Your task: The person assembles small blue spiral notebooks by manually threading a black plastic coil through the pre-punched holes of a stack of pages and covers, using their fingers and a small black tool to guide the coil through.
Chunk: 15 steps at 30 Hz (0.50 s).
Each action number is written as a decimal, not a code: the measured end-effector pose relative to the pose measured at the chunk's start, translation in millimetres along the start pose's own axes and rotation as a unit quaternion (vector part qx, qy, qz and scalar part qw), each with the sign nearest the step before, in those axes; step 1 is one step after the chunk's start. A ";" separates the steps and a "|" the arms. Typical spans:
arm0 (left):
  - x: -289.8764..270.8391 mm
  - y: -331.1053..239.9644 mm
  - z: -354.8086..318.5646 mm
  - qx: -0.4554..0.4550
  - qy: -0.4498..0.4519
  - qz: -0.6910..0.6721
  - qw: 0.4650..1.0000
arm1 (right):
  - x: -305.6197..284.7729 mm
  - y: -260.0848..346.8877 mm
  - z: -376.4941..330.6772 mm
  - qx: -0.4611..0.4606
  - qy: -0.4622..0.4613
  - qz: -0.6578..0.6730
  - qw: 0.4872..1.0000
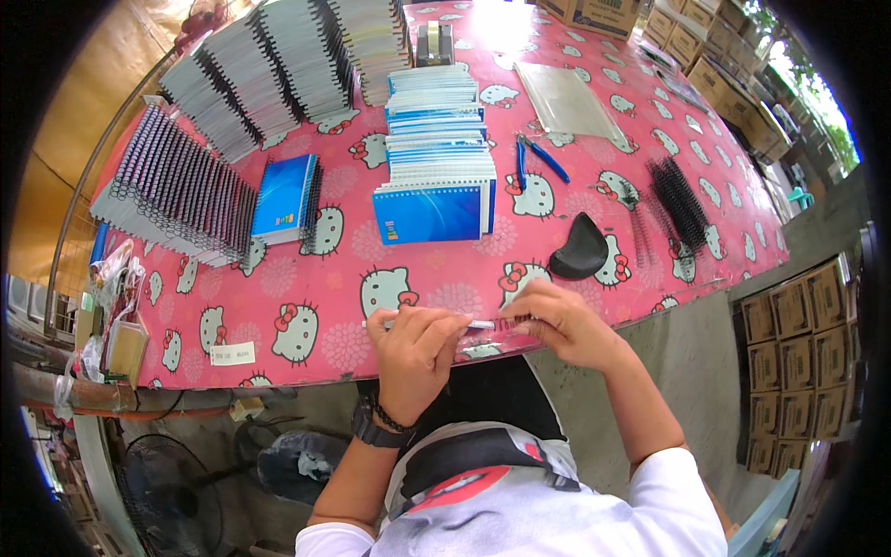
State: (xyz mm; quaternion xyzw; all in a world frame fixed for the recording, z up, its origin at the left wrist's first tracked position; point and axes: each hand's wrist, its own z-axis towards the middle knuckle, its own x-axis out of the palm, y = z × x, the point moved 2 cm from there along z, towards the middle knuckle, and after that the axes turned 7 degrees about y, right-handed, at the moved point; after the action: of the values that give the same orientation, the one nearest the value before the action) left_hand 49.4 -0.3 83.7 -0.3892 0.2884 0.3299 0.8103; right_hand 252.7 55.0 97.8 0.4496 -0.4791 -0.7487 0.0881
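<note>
At the table's near edge my left hand (419,345) is closed round a small notebook (481,325), seen almost edge-on and mostly covered by the fingers. Close on its right, my right hand (560,323) pinches a dark spiral binding coil (506,325) that reaches to the notebook's end. How far the coil is threaded into the holes cannot be made out. A black curved, scoop-like piece (579,249) lies just beyond the right hand. Farther back rests a pair of blue-handled cutting pliers (538,160). A bundle of loose black coils (678,206) lies to the right.
Unbound blue-covered notebooks (434,212) stand in a long row mid-table. Coil-bound notebooks (181,190) fill the left, beside a small blue-covered stack (282,200). A tape dispenser (433,44) and a clear plastic sheet (571,100) lie at the back. A paper strip (232,354) is near left.
</note>
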 end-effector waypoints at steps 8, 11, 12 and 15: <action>5.8 -17.7 2.3 -0.035 0.079 0.021 0.996 | 7.9 6.1 -0.3 0.007 -0.010 0.023 1.000; 8.4 -17.9 8.4 -0.022 0.130 0.031 0.991 | 6.0 8.2 -4.0 0.106 0.032 0.019 0.994; 10.1 -17.5 9.0 -0.011 0.122 0.024 0.992 | 1.3 4.0 -4.7 0.073 -0.027 0.006 0.997; 7.7 -12.2 3.3 -0.008 0.112 0.017 0.994 | -20.2 -14.4 -1.7 0.061 -0.188 -0.063 0.978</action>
State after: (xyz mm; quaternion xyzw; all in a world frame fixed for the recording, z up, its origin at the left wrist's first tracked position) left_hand 64.1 -1.0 85.2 -0.4255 0.3811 0.3000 0.7640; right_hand 270.0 72.9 98.0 0.3348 -0.5025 -0.7933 -0.0782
